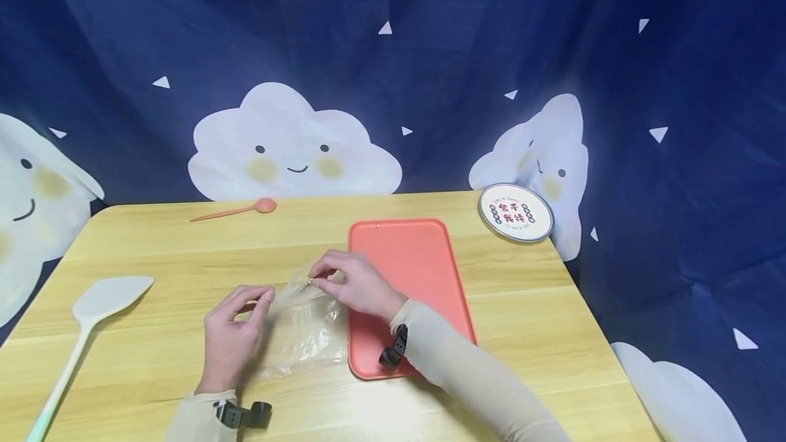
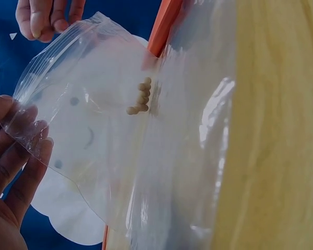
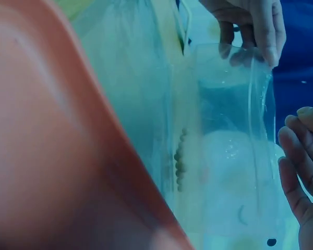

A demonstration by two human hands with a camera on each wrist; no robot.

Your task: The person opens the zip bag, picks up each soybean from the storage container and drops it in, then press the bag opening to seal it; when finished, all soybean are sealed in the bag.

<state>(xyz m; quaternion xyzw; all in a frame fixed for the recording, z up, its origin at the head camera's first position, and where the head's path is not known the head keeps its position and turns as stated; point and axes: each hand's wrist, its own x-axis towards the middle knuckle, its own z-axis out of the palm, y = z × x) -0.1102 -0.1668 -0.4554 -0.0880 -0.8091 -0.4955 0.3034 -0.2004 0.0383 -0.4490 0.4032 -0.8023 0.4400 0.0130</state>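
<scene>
A clear plastic zip bag (image 2: pixel 115 146) lies low in front of me, its zip end lifted off the table. My left hand (image 1: pixel 236 329) pinches a corner of that end; in the left wrist view the thumb and fingers (image 2: pixel 26 179) stand on either side of the plastic. My right hand (image 1: pixel 356 285) hovers by the opposite corner, its fingers loosely bent and the fingertips (image 3: pixel 287 136) close to the bag's edge, with nothing visible between them. Several small round beige beads or beans (image 2: pixel 142 98) sit in a row at the bag's fold.
A red tray (image 1: pixel 411 278) lies under my right forearm, right of the bag. At the back right stands a printed plate (image 1: pixel 516 213). A red spoon (image 1: pixel 265 205) lies at the back, and a white spatula (image 1: pixel 107 299) with a pale green handle rests at the left.
</scene>
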